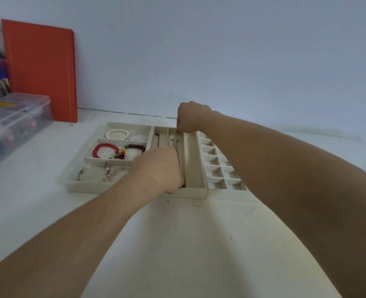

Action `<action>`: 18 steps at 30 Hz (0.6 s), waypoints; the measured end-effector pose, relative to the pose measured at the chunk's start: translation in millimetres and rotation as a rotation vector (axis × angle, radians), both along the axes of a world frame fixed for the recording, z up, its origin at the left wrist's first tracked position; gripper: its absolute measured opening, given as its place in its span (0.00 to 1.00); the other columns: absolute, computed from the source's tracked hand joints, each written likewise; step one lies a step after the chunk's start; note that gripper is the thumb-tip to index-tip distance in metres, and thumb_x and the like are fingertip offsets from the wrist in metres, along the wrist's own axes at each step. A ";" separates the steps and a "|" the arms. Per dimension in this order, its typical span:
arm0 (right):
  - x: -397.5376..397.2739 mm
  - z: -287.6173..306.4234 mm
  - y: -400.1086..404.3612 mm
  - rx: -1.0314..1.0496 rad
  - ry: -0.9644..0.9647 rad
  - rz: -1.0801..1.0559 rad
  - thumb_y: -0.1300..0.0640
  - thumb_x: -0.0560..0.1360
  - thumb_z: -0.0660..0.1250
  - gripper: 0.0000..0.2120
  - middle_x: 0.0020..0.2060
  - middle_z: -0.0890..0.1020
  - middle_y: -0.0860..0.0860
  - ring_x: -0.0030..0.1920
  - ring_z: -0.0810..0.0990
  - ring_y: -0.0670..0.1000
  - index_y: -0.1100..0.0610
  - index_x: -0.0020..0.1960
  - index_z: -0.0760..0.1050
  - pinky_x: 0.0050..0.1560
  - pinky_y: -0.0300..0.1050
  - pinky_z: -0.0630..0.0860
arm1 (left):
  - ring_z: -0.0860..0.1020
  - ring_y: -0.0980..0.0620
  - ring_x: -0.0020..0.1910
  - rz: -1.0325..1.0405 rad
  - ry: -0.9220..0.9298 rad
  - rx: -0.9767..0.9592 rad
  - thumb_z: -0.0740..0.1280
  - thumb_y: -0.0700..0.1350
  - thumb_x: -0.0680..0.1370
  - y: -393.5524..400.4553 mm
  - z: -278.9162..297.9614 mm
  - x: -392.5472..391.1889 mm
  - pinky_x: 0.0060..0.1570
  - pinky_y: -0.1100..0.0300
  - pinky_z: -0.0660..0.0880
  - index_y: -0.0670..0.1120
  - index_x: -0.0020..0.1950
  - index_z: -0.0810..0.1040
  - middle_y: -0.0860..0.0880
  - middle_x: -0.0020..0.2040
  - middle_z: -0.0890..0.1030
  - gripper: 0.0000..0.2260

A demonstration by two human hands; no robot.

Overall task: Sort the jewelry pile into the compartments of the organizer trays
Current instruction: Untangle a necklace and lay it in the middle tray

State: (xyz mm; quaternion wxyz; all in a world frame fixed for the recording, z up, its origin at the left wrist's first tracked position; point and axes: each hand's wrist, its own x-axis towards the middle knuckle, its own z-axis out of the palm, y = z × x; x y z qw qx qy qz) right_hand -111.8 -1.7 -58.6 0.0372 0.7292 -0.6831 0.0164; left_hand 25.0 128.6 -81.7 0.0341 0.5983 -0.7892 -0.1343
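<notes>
Three cream organizer trays sit side by side on the white table. The left tray holds a white pearl bracelet, a red bead bracelet, a dark bead bracelet and silver bangles. In the middle tray, with long slots, a thin silver necklace lies stretched along the second slot. My right hand pinches its far end at the slot's top. My left hand is curled over its near end. A dark chain lies in the first slot.
The right tray has a grid of small square cells. A red board leans on the wall at the back left. Clear plastic storage boxes stand at the left edge. Small dark specks lie on the table before the trays.
</notes>
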 end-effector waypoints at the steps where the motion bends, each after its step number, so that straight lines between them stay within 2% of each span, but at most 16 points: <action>1: 0.1 -2.4 -1.3 0.000 -0.007 -0.016 0.55 0.73 0.71 0.07 0.37 0.77 0.49 0.39 0.78 0.54 0.54 0.42 0.73 0.37 0.42 0.70 | 0.81 0.49 0.38 0.008 0.001 -0.001 0.69 0.38 0.69 -0.1 0.0 -0.3 0.38 0.58 0.76 0.47 0.35 0.72 0.50 0.35 0.82 0.07; 4: 2.0 -7.6 -2.0 0.035 -0.027 -0.045 0.47 0.71 0.75 0.17 0.36 0.74 0.48 0.36 0.74 0.51 0.54 0.41 0.68 0.38 0.44 0.69 | 0.82 0.49 0.39 0.022 0.010 0.006 0.69 0.38 0.68 -0.6 -0.1 -0.6 0.39 0.57 0.77 0.47 0.37 0.76 0.50 0.36 0.83 0.04; 7: 6.1 -8.9 0.1 0.118 -0.033 -0.078 0.45 0.69 0.77 0.20 0.38 0.75 0.48 0.39 0.75 0.52 0.54 0.43 0.69 0.44 0.46 0.72 | 0.82 0.49 0.39 0.021 0.011 0.014 0.68 0.38 0.68 -0.9 0.3 -0.3 0.41 0.56 0.79 0.47 0.39 0.78 0.50 0.36 0.83 0.04; 10: 9.1 -9.8 -0.1 0.138 -0.065 -0.099 0.50 0.70 0.77 0.18 0.39 0.76 0.49 0.39 0.76 0.52 0.54 0.41 0.68 0.41 0.45 0.71 | 0.82 0.50 0.38 0.023 0.014 0.028 0.68 0.39 0.69 -1.4 0.1 0.2 0.39 0.57 0.77 0.46 0.39 0.79 0.50 0.36 0.83 0.03; 14: 11.2 -13.1 0.8 0.109 -0.105 -0.121 0.57 0.69 0.72 0.12 0.35 0.74 0.49 0.33 0.72 0.50 0.54 0.39 0.68 0.34 0.41 0.67 | 0.76 0.49 0.30 0.033 0.032 0.095 0.69 0.38 0.68 -5.6 1.8 1.7 0.33 0.60 0.71 0.44 0.35 0.78 0.48 0.31 0.79 0.03; 18: 12.0 -16.5 0.9 0.069 -0.120 -0.137 0.60 0.68 0.70 0.10 0.34 0.74 0.49 0.31 0.71 0.50 0.54 0.38 0.68 0.33 0.40 0.65 | 0.73 0.49 0.27 0.039 0.028 0.128 0.69 0.37 0.67 -6.7 3.4 1.9 0.30 0.61 0.68 0.44 0.33 0.77 0.48 0.27 0.75 0.04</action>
